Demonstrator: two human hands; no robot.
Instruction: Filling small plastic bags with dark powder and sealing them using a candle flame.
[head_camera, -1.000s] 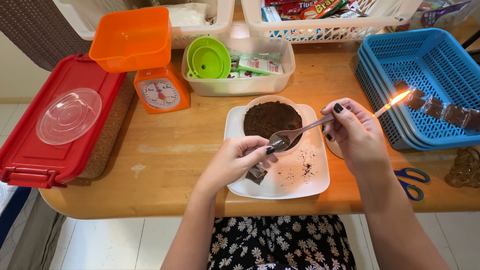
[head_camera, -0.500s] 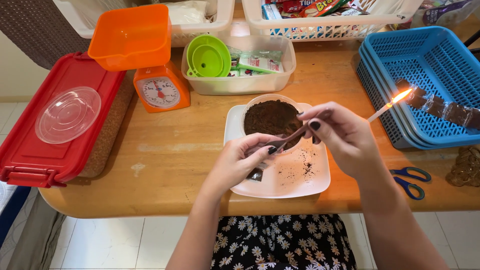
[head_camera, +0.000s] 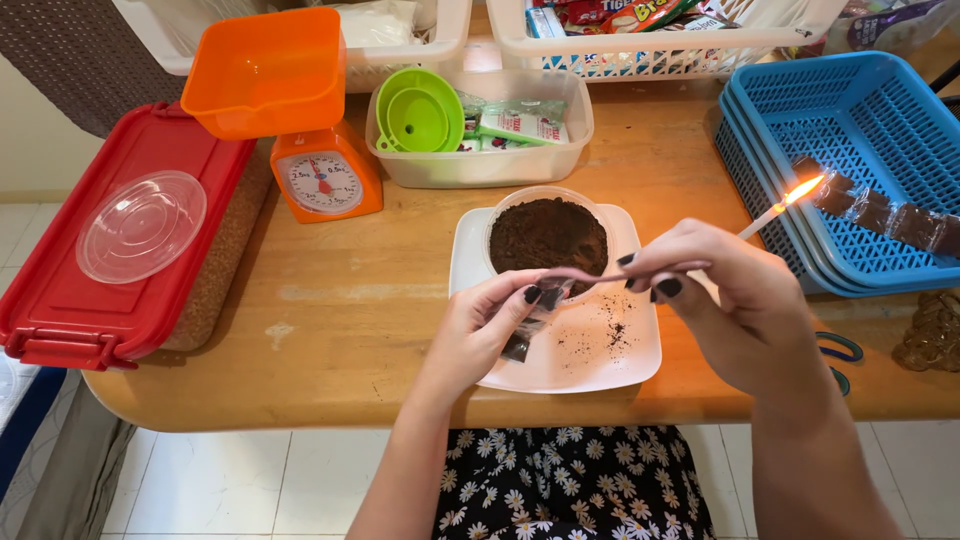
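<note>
The small clear packet, partly filled with dark powder, hangs over the near left part of the white square plate, pinched at its top between thumb and fingers of the left hand. The right hand is closed on the handle of a spoon, which lies nearly level with its bowl at the mouth of the packet.

The wooden table carries everything. At its far right stands a stack of blue plastic baskets; the top one holds a row of filled, dark little packets along its near right side. At the left edge lies a red lidded box, with a clear round lid resting on top of it. Two white baskets sit along the far edge: the left one holds a white bag, the right one holds coloured wrapped packages. Just near them, an orange kitchen scale bears an orange tray, which looks bare inside. To its right a clear rectangular tub holds a nest of green funnels and some green-and-white sachets.

On the far part of the white plate stands a round clear tub filled almost to the rim with dark brown powder; specks of the same powder are scattered on the plate to the near right of it. A lit candle burns between the right hand and the blue baskets. Blue-handled scissors show partly behind the right wrist.
</note>
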